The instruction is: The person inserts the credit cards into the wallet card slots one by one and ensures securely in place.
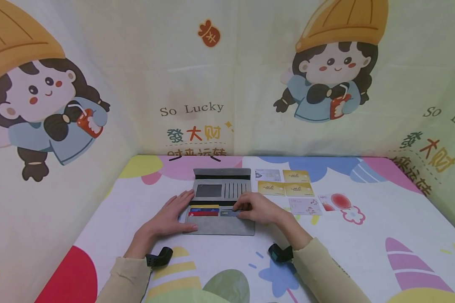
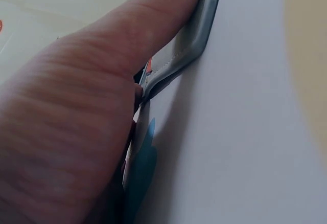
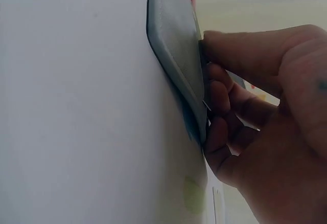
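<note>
The right hand (image 1: 258,209) pinches a grey-blue card (image 1: 229,213) that sits partly in a slot on the right side of the open grey wallet (image 1: 221,227), and the left hand (image 1: 174,214) lies flat with straight fingers on the wallet's left side, next to a yellow card (image 1: 204,206) and a red card (image 1: 203,213) in their slots. The wallet lies in the middle of the counter (image 1: 364,244), and six more cards (image 1: 284,188) lie to its right. If the left hand lets up, I think the wallet could slide, and the pinched card could bend or catch on the slot edge.
</note>
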Action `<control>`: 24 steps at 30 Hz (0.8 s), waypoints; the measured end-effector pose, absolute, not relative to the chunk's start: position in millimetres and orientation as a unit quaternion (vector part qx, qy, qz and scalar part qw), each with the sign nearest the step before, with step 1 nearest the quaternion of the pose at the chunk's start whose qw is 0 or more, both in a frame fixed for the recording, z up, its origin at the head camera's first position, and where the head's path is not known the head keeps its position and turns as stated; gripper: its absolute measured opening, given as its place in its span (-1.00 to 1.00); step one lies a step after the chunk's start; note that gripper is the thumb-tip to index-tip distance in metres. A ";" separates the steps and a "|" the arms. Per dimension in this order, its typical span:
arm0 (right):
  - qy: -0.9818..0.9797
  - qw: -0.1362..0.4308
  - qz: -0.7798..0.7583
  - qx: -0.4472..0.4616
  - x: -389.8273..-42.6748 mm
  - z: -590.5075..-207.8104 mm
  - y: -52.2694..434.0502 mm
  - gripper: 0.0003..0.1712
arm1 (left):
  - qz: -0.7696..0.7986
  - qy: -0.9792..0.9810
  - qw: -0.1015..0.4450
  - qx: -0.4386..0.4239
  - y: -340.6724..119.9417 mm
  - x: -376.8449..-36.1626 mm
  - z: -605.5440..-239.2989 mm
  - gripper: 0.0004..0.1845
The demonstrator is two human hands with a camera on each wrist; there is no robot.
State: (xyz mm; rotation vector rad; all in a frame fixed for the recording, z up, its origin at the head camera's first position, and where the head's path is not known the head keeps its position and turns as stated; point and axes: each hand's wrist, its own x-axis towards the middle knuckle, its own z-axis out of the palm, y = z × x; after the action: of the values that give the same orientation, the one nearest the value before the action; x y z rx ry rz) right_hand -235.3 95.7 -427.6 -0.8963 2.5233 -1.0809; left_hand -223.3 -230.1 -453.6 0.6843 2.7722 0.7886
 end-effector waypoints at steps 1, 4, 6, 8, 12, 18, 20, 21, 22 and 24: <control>0.866 0.129 -0.373 -0.306 -235.0 -427.1 95.5 -0.84 | 0.266 0.932 0.089 0.230 -229.9 -223.4 -453.8 0.20; 0.865 0.137 -0.377 -0.301 -234.5 -426.2 95.2 -0.85 | 0.267 0.932 0.089 0.229 -229.6 -224.0 -454.9 0.20; 0.865 0.141 -0.378 -0.299 -234.5 -426.1 95.1 -0.85 | 0.268 0.931 0.088 0.230 -229.6 -224.1 -455.3 0.19; 0.864 0.145 -0.379 -0.298 -234.6 -426.4 95.2 -0.85 | 0.268 0.931 0.088 0.231 -229.6 -224.0 -455.3 0.20; 0.863 0.149 -0.379 -0.297 -234.5 -426.7 95.5 -0.85 | 0.267 0.932 0.087 0.231 -229.5 -223.9 -454.8 0.20; 0.863 0.154 -0.384 -0.289 -234.6 -428.4 96.1 -0.84 | 0.265 0.931 0.081 0.238 -230.4 -223.9 -455.4 0.18; 0.863 0.154 -0.386 -0.288 -235.4 -430.2 96.7 -0.84 | 0.265 0.930 0.079 0.241 -230.6 -224.1 -455.4 0.17; 0.863 0.153 -0.387 -0.288 -236.0 -431.3 97.1 -0.84 | 0.265 0.930 0.080 0.241 -230.6 -224.1 -455.3 0.17; 0.862 0.152 -0.387 -0.289 -236.5 -432.3 97.6 -0.83 | 0.266 0.930 0.080 0.241 -230.6 -224.1 -455.3 0.17; 0.862 0.151 -0.389 -0.289 -237.0 -433.5 98.2 -0.83 | 0.266 0.930 0.080 0.240 -230.4 -224.0 -454.8 0.17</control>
State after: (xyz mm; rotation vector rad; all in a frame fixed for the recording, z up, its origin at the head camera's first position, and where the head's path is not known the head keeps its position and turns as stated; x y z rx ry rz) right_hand -237.0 98.2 -433.5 -0.8304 2.4738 -1.1160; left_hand -224.0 -230.4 -454.8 0.7182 2.7813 0.7956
